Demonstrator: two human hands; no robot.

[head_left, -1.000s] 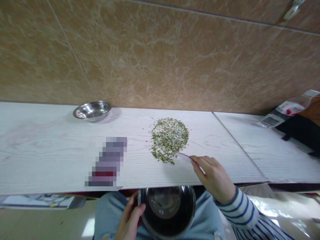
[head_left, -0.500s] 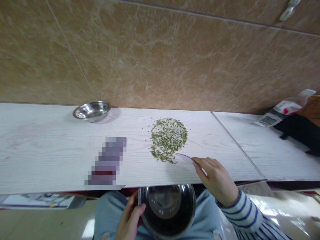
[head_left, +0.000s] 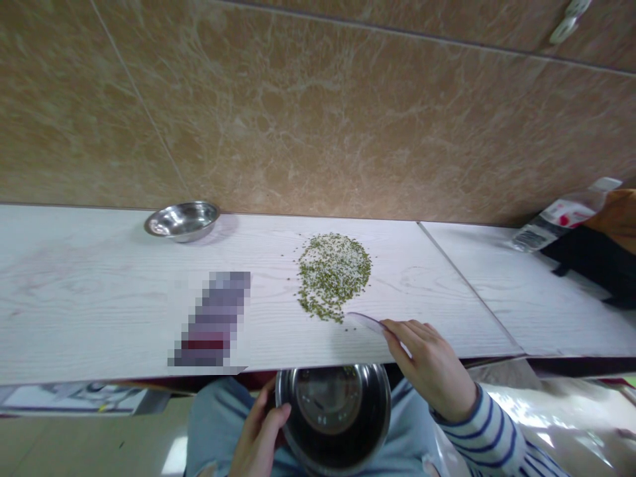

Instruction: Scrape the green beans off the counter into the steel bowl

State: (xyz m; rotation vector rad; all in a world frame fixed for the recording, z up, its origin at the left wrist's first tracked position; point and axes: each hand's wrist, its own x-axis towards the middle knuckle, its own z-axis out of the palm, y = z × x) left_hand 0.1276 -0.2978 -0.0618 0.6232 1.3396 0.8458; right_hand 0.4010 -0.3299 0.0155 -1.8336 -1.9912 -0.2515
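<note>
In my right hand (head_left: 430, 361) is a thin, clear, curved scraper-like piece (head_left: 365, 320), pinched between thumb and fingers. Its far tip lies by the lower right edge of a spread of small green beans mixed with white grains (head_left: 335, 275) on the white table (head_left: 268, 291). My left hand (head_left: 261, 430) grips the rim of a deep stainless steel pot (head_left: 332, 424), thumb on the inside. The pot rests at my lap, just under the table's front edge, with several bits on its bottom.
A shallow steel bowl (head_left: 183, 222) stands near the wall at the back left. A blurred-out flat rectangle (head_left: 213, 321) lies left of the beans. At the far right are a clear plastic bottle (head_left: 561, 215) and a black and brown bag (head_left: 591, 258).
My right hand and the clear piece have moved slightly down toward the table's front edge. A few beans now lie apart below the spread. My left hand still holds the pot.
</note>
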